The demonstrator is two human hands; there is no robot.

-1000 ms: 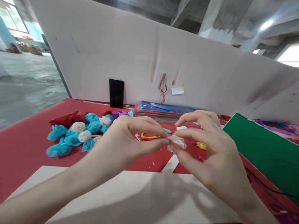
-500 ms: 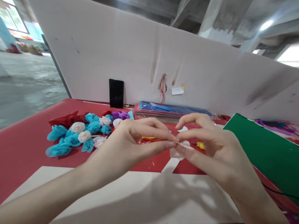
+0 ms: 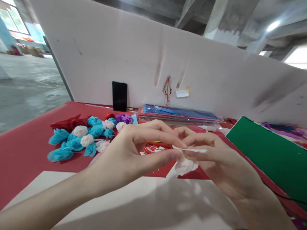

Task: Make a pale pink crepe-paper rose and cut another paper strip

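Both hands meet above the red table (image 3: 26, 150). My left hand (image 3: 134, 150) pinches a small piece of white crepe paper (image 3: 185, 163) between thumb and forefinger. My right hand (image 3: 216, 159) lies under the same paper with its fingers closed on it, a flat white strip showing along its forefinger. The crumpled part of the paper hangs below the fingertips. Behind the left hand lies a heap of paper flowers (image 3: 83, 134) in blue, white, red and purple.
A white sheet (image 3: 120, 204) covers the table's near part. A green sheet (image 3: 271, 153) lies at the right. Flat packs of coloured paper (image 3: 179, 113) rest against a white partition (image 3: 144, 57), beside a black phone (image 3: 119, 95). Red scissors (image 3: 155, 145) show behind my fingers.
Both hands have dropped a little toward the table. My right hand has turned flatter, and the white paper now hangs lower and shows more below the fingers.
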